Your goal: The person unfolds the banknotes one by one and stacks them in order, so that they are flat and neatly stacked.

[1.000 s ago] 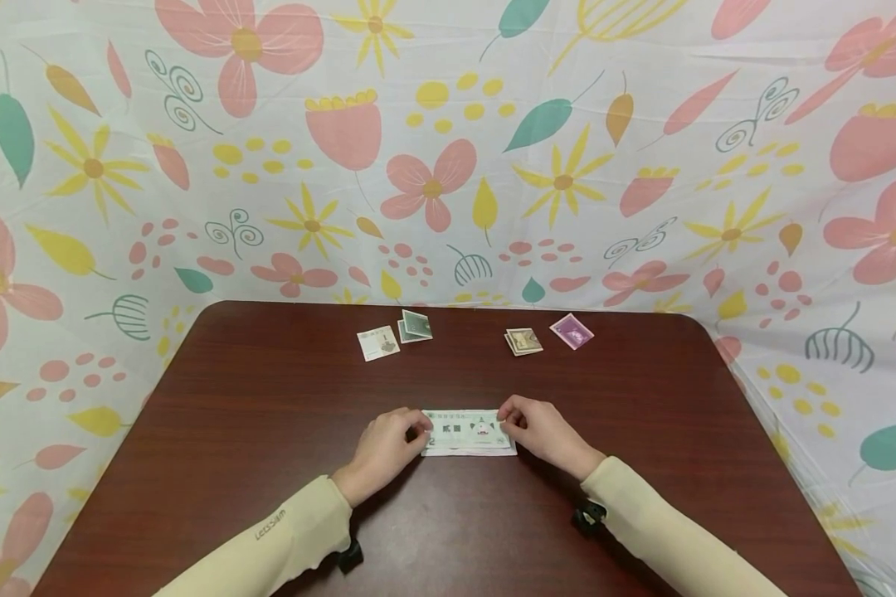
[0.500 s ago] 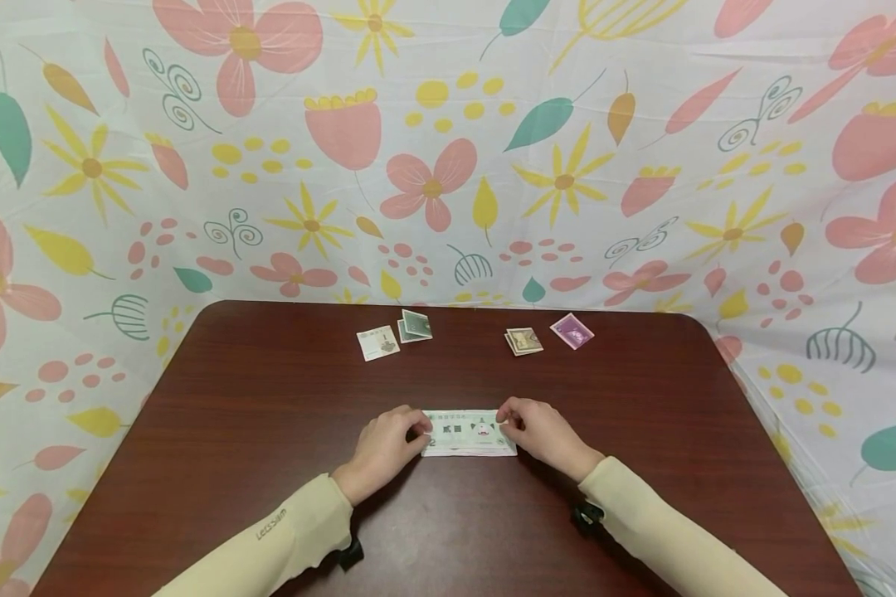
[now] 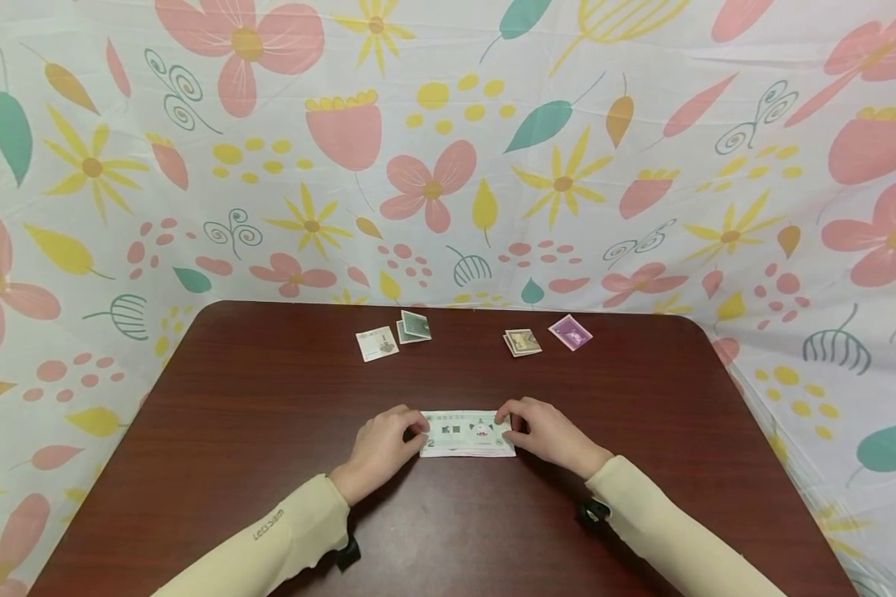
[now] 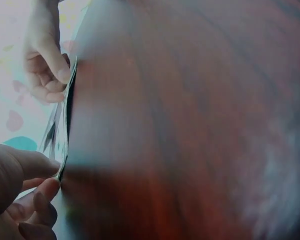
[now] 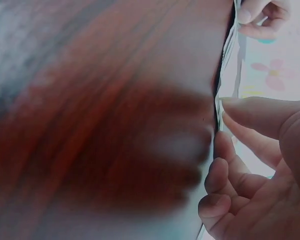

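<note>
The left hand [image 3: 379, 448] has its grip nearly closed, thumb and fingers pinching the left end of the green banknotes [image 3: 463, 434]. The stack stretches between both grips, on or just above the desk [image 3: 448, 522]. At its right end, the right hand [image 3: 551, 435] pinches likewise, thumb near index finger.

Thin stack of pale green paper notes [image 3: 467, 434], held crosswise, its layers uneven along the near edge; the left hand [image 3: 379, 448] pinches its left end, the right hand [image 3: 552, 434] its right; the top note [image 3: 463, 421] shows a 2.
</note>
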Tool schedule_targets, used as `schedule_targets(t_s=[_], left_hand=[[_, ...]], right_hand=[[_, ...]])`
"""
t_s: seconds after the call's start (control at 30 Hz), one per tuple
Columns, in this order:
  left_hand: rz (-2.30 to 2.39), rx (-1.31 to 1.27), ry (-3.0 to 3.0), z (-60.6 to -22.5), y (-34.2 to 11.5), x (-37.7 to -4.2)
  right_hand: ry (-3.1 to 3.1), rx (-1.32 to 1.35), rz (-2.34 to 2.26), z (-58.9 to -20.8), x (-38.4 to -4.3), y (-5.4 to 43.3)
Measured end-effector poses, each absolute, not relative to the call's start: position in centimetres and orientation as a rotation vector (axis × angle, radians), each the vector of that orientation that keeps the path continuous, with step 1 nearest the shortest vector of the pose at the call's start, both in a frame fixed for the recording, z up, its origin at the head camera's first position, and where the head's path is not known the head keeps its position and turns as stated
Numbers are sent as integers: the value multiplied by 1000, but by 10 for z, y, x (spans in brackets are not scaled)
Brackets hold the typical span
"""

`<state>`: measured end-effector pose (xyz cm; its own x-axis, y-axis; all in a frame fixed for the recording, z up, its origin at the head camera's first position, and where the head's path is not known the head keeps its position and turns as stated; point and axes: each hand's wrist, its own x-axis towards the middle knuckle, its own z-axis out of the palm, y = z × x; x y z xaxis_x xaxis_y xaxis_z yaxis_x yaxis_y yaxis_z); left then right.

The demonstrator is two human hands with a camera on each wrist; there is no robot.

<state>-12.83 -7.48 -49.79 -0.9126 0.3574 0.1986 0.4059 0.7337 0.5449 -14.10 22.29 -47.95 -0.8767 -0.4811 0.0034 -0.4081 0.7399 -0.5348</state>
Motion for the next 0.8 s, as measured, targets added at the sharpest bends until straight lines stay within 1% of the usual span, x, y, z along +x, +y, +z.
schedule_targets(t_s=[0.13, 0.27, 0.5, 0.8], left_hand=[[-903, -590, -2815, -496, -80, -135], [-886, -531, -2806, -494, -90, -150], [-903, -426, -2841, -489, -118, -189], [-1033, -309, -2852, -485, -151, -239]], right_hand=[[2797, -742, -827, -480, -141, 225], [2798, -746, -836, -481, -141, 226], [2799, -730, -845, -481, -139, 227], [2799, -730, -841, -482, -138, 228]])
